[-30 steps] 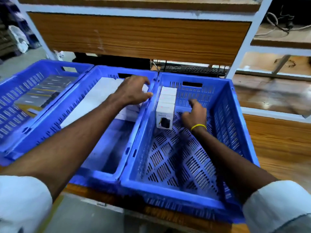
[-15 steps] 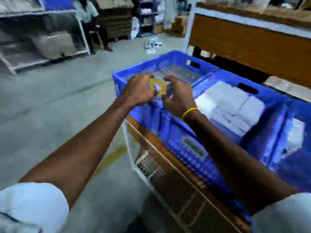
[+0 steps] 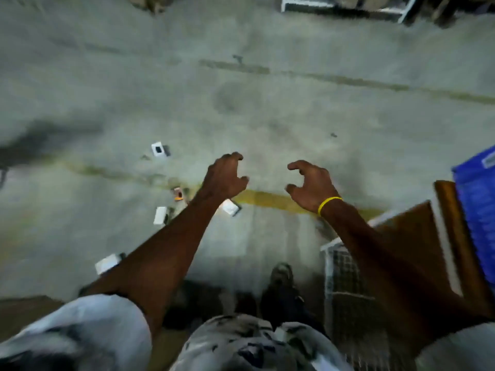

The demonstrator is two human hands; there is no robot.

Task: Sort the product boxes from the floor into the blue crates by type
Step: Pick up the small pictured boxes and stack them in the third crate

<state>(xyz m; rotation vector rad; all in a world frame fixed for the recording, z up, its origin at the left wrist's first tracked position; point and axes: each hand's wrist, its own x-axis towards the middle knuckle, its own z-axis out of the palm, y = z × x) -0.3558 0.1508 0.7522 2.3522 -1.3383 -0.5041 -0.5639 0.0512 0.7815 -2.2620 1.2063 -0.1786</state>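
Several small product boxes lie scattered on the grey concrete floor: a white box with a dark print [image 3: 158, 149] farthest away, an orange-marked box [image 3: 178, 194], a white box [image 3: 160, 215], another white box [image 3: 229, 207] partly behind my left forearm, and one white box [image 3: 107, 262] nearest me. My left hand [image 3: 225, 176] hovers above the floor with curled, spread fingers and holds nothing. My right hand [image 3: 310, 184], with a yellow wristband, is likewise empty with fingers apart. A corner of one blue crate [image 3: 476, 199] shows at the right edge.
The wooden table edge [image 3: 452, 236] and a wire-mesh cage [image 3: 345, 285] under it stand at my right. A yellow floor line [image 3: 270, 200] runs beneath my hands. My shoe [image 3: 281, 275] is below. Metal shelving [image 3: 342, 6] stands far off.
My view has swung from the crates down to the floor. Both hands left the crates and now hang empty over the scattered boxes.
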